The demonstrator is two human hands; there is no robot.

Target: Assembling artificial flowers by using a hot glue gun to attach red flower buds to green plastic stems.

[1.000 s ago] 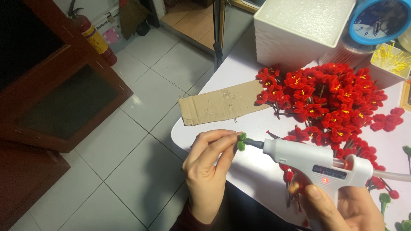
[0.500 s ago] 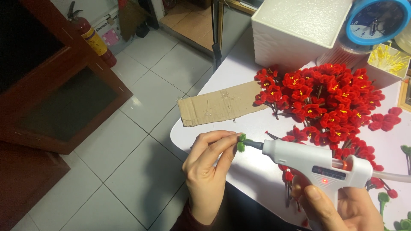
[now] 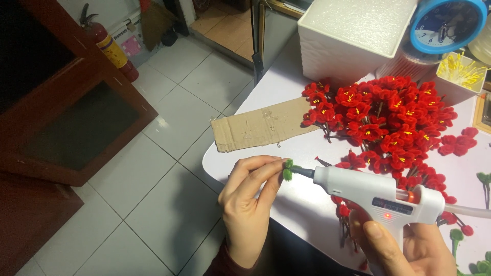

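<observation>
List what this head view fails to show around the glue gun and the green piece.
- Green piece: its shape, half covered by left hand fingers.
- Glue gun grip and trigger: wrapped by right hand, cut by bottom edge.
- Clock: cut by top edge.
- Nozzle contact with the piece: too small.

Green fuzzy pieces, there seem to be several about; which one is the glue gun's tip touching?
The small green piece pinched in the left hand, off the table's edge. The other green bits lie on the table at far right, untouched.

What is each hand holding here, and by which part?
Left hand pinches a small green fuzzy piece between its fingertips. Right hand holds the white glue gun by its handle.
</observation>
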